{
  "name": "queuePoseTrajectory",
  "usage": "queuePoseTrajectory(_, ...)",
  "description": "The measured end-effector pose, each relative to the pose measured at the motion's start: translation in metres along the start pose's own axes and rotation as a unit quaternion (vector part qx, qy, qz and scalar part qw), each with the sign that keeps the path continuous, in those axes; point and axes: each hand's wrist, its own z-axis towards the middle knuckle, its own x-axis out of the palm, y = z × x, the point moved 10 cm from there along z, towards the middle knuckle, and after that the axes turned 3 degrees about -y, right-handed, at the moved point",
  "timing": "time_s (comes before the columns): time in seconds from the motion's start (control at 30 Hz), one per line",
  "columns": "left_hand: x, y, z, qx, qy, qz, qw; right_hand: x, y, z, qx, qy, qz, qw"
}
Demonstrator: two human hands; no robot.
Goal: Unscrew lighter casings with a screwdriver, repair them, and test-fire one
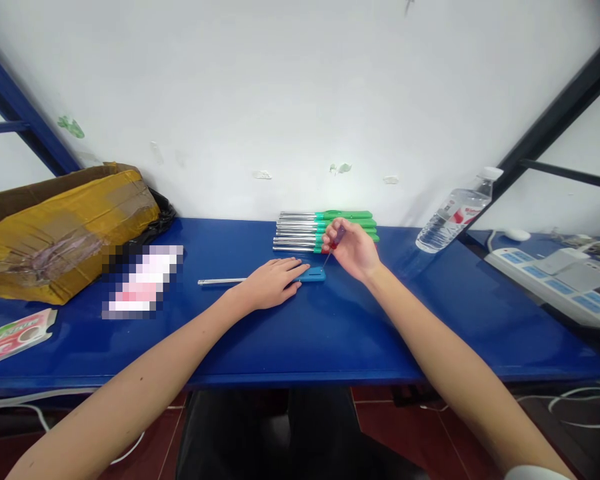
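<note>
On the table lies what looks like a stick lighter (314,274), with a blue handle and a long metal tube pointing left. My left hand (273,283) rests over its middle, fingers along the far side and thumb at the near side, holding it against the table. Pinched in my right hand (355,250) is a small screwdriver (338,235) with a purplish handle. Its thin shaft slants down to the blue handle's right end; whether the tip touches is too small to tell. Behind my hands, several similar green-handled lighters (347,215) lie in a row, and a red handle shows partly beside my right fingers.
A taped cardboard box (75,233) occupies the table's left, with a blurred-out pink-white item (145,280) and a torn packet (20,333) near it. To the right stand a tilted-looking water bottle (453,213) and a power strip (555,283). A white wall is behind.
</note>
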Motion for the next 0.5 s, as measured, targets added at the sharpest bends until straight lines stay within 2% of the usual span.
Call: queuePoseTrajectory(0.5, 0.0016, 0.0006, 0.0002, -0.002, 0.010, 0.003, 1.000, -0.0073, -0.0026, 0.0023, 0.012, -0.029, 0.021, 0.999)
